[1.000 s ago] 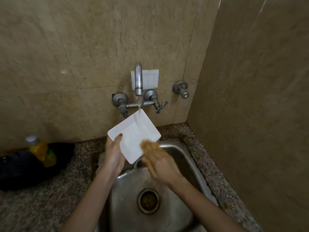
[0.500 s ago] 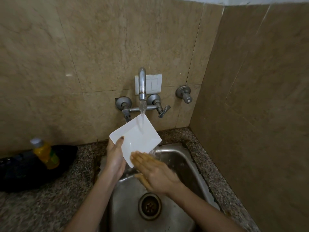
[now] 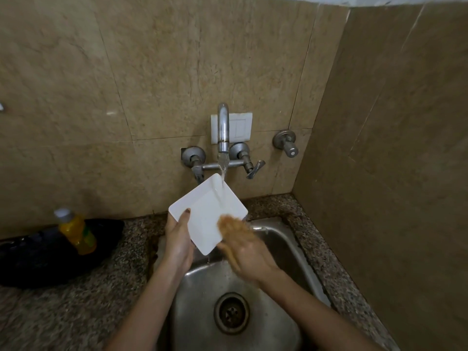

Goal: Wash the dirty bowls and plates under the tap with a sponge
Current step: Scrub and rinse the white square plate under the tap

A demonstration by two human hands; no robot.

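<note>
Seen from the head camera, a white square plate is held tilted under the shiny metal tap, above the back of the steel sink. Water runs from the tap onto the plate's top corner. The left hand has the plate by its left edge; its grip pinches it, thumb on the front. The right hand touches the plate's lower right edge, but its fingers are blurry, so I cannot tell if its grip is spread or curled. A yellow plastic bottle stands on the speckled stone table to the left.
</note>
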